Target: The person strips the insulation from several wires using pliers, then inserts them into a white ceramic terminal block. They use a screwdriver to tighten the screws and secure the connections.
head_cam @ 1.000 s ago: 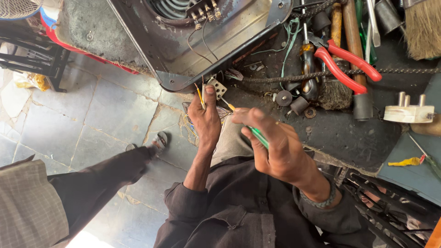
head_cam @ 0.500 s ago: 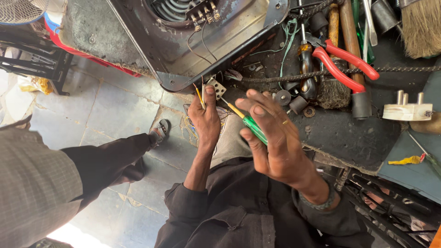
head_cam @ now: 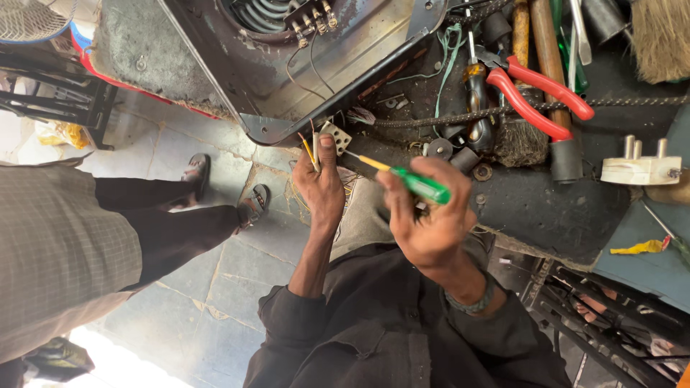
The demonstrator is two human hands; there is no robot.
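Looking down past my dark shirt, I see the largest thing first: the dark metal appliance housing (head_cam: 316,65), tipped open so its coil and terminal strip show, its lower corner hanging over the front edge of the workbench (head_cam: 546,208). A person in a checked shirt and dark trousers (head_cam: 65,244) stands well apart at my left, on the stone floor.

Across the far part of the bench lie red-handled pliers (head_cam: 539,93), a wooden-handled tool, a chain and a stiff brush (head_cam: 661,36). A cream three-pin plug (head_cam: 640,169) sits near the right edge, with a scrap of yellow tape (head_cam: 636,248) just nearer me. I can read no labels or signs anywhere.

My left hand (head_cam: 321,188) is raised to the housing's lower corner, thumb and fingers pinching thin wires (head_cam: 310,147), yellow and pale, that rise toward a small white connector block (head_cam: 335,135) just beside the thumb.

My right hand (head_cam: 431,215) is closed around a green-handled screwdriver (head_cam: 417,183). Its long axis runs from my fist up and left, the yellow shank and tip aimed at the connector block, near it but not touching. So the block lies left of and beyond my right hand, and the left hand is the nearer one.
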